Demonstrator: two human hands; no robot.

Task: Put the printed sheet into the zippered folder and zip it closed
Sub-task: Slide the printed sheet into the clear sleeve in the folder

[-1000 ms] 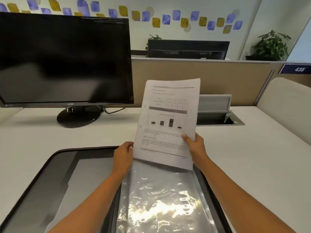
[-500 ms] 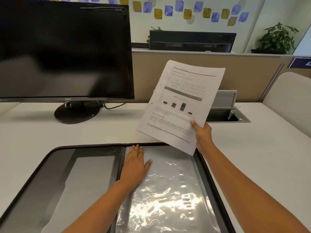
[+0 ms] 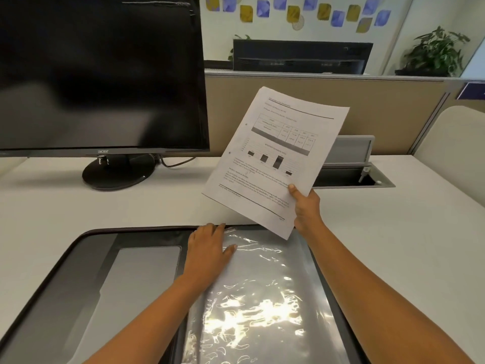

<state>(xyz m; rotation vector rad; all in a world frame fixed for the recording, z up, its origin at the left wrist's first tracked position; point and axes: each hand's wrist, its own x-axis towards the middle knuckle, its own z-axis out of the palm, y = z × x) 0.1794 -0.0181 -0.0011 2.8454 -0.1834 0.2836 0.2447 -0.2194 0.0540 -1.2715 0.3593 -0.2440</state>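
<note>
- Both hands are busy: right hand [image 3: 305,208] pinches the sheet [image 3: 278,153] at its bottom right corner, thumb on the printed side. It's held up in the air, tilted, over the far edge of the folder [image 3: 65,285].
- Left hand [image 3: 207,248] lies flat with straight fingers on the top left corner of the clear sleeve [image 3: 262,285], gripping nothing.
- Folder is spread wide open on the desk [image 3: 52,206], sleeve on its right half, grey pocket [image 3: 147,271] on the left.
- Sheet isn't inside yet.
- Monitor [image 3: 99,74] stands back left, screen dark.

White printed sheet [image 3: 275,158], dark grey zippered folder [image 3: 86,271], black monitor [image 3: 99,72].
</note>
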